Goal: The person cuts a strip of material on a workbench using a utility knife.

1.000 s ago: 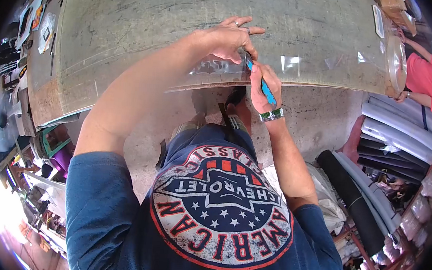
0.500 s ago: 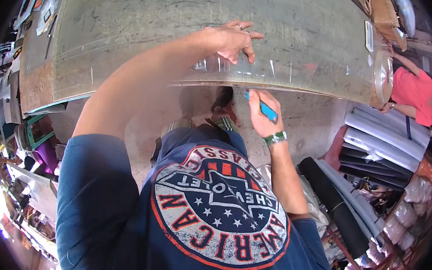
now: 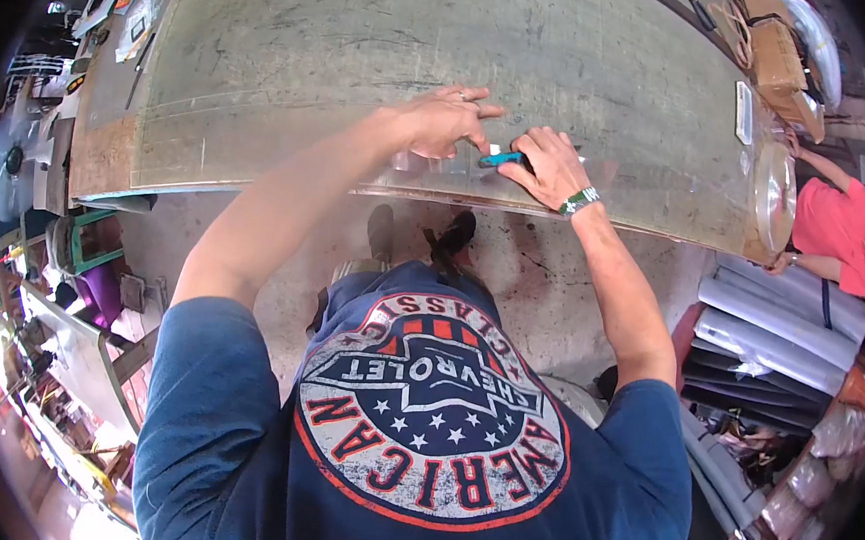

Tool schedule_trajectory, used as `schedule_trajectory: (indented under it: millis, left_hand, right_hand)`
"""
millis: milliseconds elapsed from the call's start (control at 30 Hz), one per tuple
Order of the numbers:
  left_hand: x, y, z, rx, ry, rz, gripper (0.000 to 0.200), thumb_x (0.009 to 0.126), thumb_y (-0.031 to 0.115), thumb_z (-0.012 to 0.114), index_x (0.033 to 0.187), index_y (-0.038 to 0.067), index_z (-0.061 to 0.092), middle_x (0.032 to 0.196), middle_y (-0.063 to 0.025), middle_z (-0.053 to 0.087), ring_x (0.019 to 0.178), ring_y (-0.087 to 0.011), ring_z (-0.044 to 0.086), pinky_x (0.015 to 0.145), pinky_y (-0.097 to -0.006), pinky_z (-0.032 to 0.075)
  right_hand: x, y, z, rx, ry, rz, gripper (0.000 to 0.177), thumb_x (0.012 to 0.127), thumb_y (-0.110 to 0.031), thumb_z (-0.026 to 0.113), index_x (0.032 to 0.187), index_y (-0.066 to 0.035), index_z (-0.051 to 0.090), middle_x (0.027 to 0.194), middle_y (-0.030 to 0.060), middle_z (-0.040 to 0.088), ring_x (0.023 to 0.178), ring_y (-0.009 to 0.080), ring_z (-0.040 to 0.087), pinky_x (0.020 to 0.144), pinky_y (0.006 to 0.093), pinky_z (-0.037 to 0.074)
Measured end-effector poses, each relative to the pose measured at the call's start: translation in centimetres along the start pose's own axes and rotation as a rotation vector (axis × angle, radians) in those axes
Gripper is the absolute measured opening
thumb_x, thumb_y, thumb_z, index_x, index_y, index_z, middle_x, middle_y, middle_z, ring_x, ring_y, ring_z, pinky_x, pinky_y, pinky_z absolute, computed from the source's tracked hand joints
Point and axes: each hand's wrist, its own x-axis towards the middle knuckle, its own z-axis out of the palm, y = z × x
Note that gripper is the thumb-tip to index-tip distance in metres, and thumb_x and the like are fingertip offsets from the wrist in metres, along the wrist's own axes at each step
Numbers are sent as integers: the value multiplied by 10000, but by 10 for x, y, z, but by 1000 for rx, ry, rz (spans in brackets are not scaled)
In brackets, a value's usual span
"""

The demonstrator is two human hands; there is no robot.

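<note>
Blue cutter [image 3: 500,158] is gripped in the closed fingers of the right hand [image 3: 552,168]. Its long axis is laid along the near desk [image 3: 368,45] edge, tip toward the left hand [image 3: 441,120], whose fingers are spread flat on the clear sheet [image 3: 422,165] just beside it.

Long desk [image 3: 367,55] with a scuffed grey-green top scored by fine straight cuts; its left corner shows a bare brown wooden patch [image 3: 99,166]. A thin clear plastic sheet [image 3: 415,161] lies flat just inside the near edge. At the right end are a roll of clear plastic film [image 3: 774,194] and, beyond it, a small clear rectangular strip [image 3: 745,113] and a brown cardboard box [image 3: 781,54]. Flat printed packets [image 3: 139,24] lie at the far left.
</note>
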Motion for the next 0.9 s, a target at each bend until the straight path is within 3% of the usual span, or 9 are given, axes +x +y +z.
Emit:
schedule_trajectory:
  millis: [100, 200, 300, 500, 600, 667, 733, 833, 900]
  left_hand:
    - [-30, 9, 22, -21, 351, -199, 555, 801, 137, 797, 1334, 110, 644, 1538, -124, 515, 1475, -381, 395, 1203, -489, 350]
    - [-59, 41, 37, -42, 635, -499, 503, 835, 194, 799, 1303, 85, 652, 1488, -132, 546, 1437, -377, 435, 1179, -501, 364]
    - [-70, 44, 54, 28, 708, -467, 446, 842, 244, 812, 1229, 65, 679, 1455, -137, 565, 1400, -370, 469, 1150, -505, 383]
    - [-73, 32, 50, -93, 701, -499, 270, 817, 225, 830, 1004, 59, 729, 1347, -129, 642, 1319, -349, 539, 1091, -477, 428]
    - [-75, 34, 49, -370, 766, -620, 193, 823, 167, 822, 937, 44, 726, 1190, -117, 715, 1196, -334, 611, 1049, -453, 458]
    - [-75, 34, 14, -424, 743, -451, 176, 834, 159, 821, 899, 28, 723, 1064, -107, 747, 1078, -292, 661, 968, -413, 503]
    - [-71, 35, 2, -655, 767, -488, 200, 837, 173, 843, 891, 22, 724, 907, -55, 743, 920, -173, 673, 806, -343, 531]
    - [-76, 28, -33, -784, 628, -689, 199, 868, 220, 827, 926, 45, 752, 853, -69, 740, 793, -175, 663, 748, -339, 537]
    - [-90, 9, -49, -888, 542, -727, 197, 870, 214, 825, 931, 41, 755, 833, -43, 735, 754, -138, 642, 722, -324, 528]
  right_hand:
    - [2, 7, 10, -15, 44, -99, 343, 939, -441, 688, 1034, -112, 665, 979, 79, 592, 947, 292, 557, 833, 420, 433]
    - [1, 12, 20, 15, 189, -205, 300, 938, -384, 707, 1089, -129, 666, 1017, 69, 585, 955, 292, 558, 834, 421, 430]
    - [0, 17, 22, 34, 190, -222, 297, 927, -345, 724, 1122, -130, 662, 1044, 66, 586, 977, 289, 560, 841, 422, 431]
    - [2, 20, 23, 133, 265, -232, 313, 925, -317, 718, 1136, -92, 664, 1116, 87, 629, 1017, 308, 574, 879, 438, 433]
    - [9, 4, 17, 187, 366, -174, 325, 915, -299, 724, 1146, -80, 662, 1133, 115, 643, 1041, 318, 591, 896, 469, 442]
    - [41, -23, 10, 385, 415, -187, 376, 908, -289, 738, 1191, -57, 653, 1214, 156, 647, 1100, 332, 606, 931, 485, 452]
    - [66, -58, -4, 659, 299, -49, 349, 921, -225, 741, 1200, -28, 670, 1166, 154, 695, 1057, 293, 670, 886, 401, 510]
    - [103, -74, -9, 958, 5, 82, 275, 938, -258, 731, 1081, -24, 712, 962, 168, 726, 867, 300, 700, 762, 379, 529]
    - [121, -79, -8, 937, 127, 128, 237, 947, -243, 719, 1026, -20, 719, 874, 161, 723, 782, 288, 698, 702, 365, 528]
